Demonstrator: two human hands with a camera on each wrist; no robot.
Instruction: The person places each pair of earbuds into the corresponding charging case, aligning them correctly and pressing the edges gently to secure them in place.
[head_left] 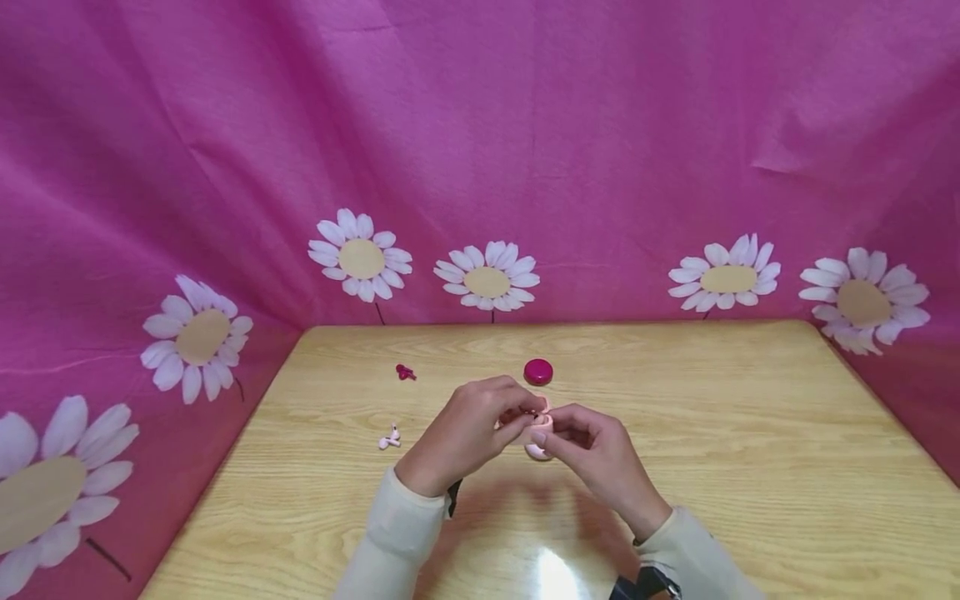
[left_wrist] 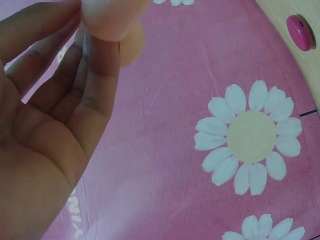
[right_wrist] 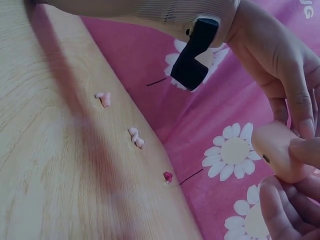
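Observation:
A peach earbud case (head_left: 546, 423) is held above the table between both hands, its lid apparently raised in the head view. My left hand (head_left: 468, 429) pinches at the case from the left; its thumb and fingers meet the peach shell (left_wrist: 112, 20) in the left wrist view. From the other side my right hand (head_left: 603, 454) grips the case body, thumb in front. In the right wrist view the rounded case (right_wrist: 280, 150) shows a small dark port. Fingers cover much of the case, and whether an earbud sits inside I cannot tell.
A magenta case (head_left: 537, 372) stands behind the hands; a white case (head_left: 537, 452) is partly hidden beneath them. Magenta earbuds (head_left: 405, 372) and white earbuds (head_left: 389, 437) lie to the left. Pinkish earbuds (right_wrist: 103, 98) show in the right wrist view. A pink flowered cloth (head_left: 600, 167) surrounds the table.

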